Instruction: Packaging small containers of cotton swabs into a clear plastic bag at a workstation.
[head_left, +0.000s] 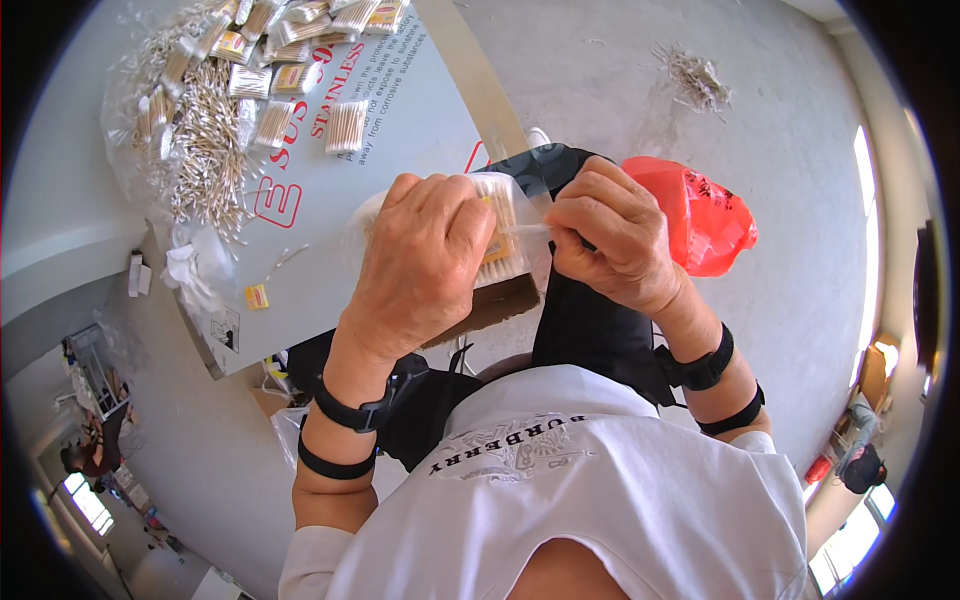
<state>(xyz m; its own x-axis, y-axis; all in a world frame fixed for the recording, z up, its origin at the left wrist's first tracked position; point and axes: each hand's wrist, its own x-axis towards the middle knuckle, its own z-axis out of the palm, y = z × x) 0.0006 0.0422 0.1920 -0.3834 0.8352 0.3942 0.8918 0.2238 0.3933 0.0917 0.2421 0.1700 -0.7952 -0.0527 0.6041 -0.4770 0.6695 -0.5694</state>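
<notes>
A clear plastic bag (518, 190) packed with cotton swabs (510, 262) lies between my hands, at the table's near right edge. A yellow label shows among the swabs. My left hand (425, 262) is closed over the bag's left part, its fingertips turned away and hidden. To the right, my right hand (612, 235) pinches a drawn-out strip of the clear plastic, stretched from the bag. Farther off on the table lie a heap of loose swabs (207, 135) and several small bundles of swabs (345, 127), some with yellow labels.
The grey printed sheet (330, 260) covers the table, with a brown cardboard edge (495, 305) beneath the bag. A red plastic bag (690, 215) is beyond my right hand. White crumpled plastic (198, 265) and a small yellow label (256, 297) lie left. Scattered sticks (693, 80) are on the floor.
</notes>
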